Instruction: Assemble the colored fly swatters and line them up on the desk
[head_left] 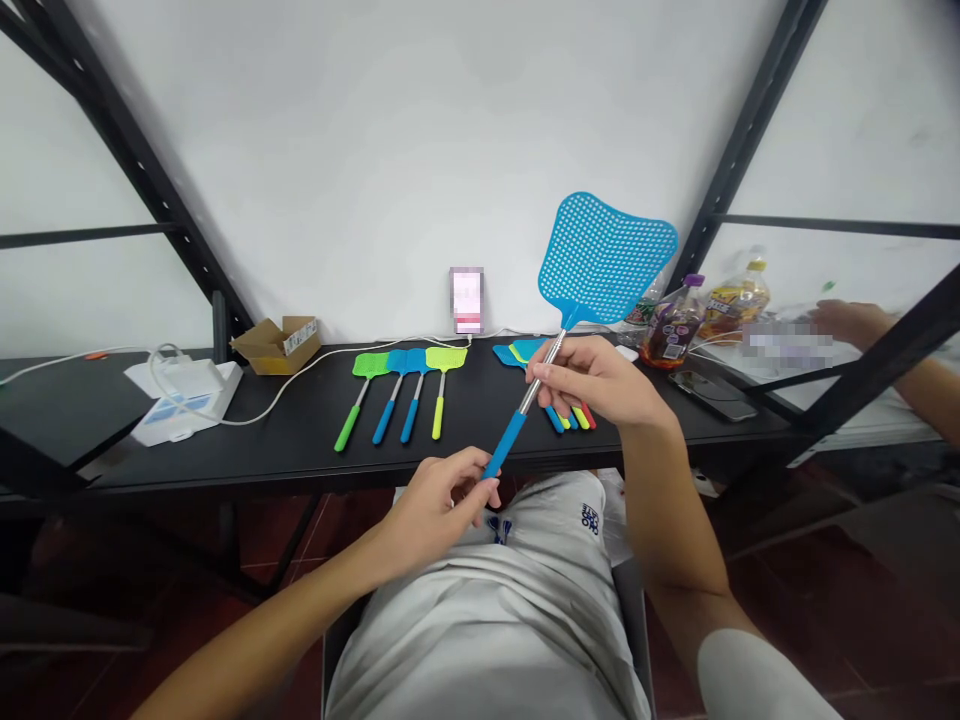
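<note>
Two points of contact hold the blue swatter (600,262) in the head view. My right grip (600,382) is closed on the metal shaft (555,350), pinching it between thumb and fingers. My left grip (439,502) is closed on the lower end of the blue handle (504,443). The unit is raised clear of the counter (300,455) and tilted: mesh head up and to the right, handle down toward me.

On the counter, left to right, lie a green swatter (348,428), two blue units (384,422) and a yellow swatter (437,417); their heads adjoin or overlap, and their handles point toward me. A second group (504,354) of swatters lies behind my right grip, partly hidden; blue, yellow and red handle ends show.

Behind, a lit phone (466,300) stands upright near the wall (360,180). An open box (277,348) is at left; a purple-capped bottle (673,328) is at right, near a flat dark phone (712,395).
</note>
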